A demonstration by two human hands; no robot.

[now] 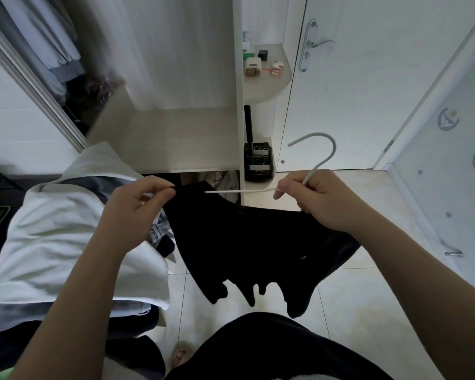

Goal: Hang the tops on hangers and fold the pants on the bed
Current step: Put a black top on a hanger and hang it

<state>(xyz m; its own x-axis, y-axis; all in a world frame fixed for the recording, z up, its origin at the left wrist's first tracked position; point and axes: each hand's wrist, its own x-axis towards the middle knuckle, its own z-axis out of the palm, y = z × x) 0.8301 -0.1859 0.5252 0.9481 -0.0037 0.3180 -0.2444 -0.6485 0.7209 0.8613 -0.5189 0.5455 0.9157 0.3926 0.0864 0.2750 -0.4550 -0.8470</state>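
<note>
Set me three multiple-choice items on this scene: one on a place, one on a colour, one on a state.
1. Where does the pile lie, seen from the top?
A. to its right
B. to its left
C. inside the wardrobe

2. The hanger is
A. black
B. red
C. white

3. The left hand
A. pinches the top's edge
B. hangs idle
C. grips the door handle

Answers:
1. B, the pile sits left of the black top.
2. C, its hook and arm are white.
3. A, thumb and finger close on the cloth, while the right hand grips the hanger.
</note>
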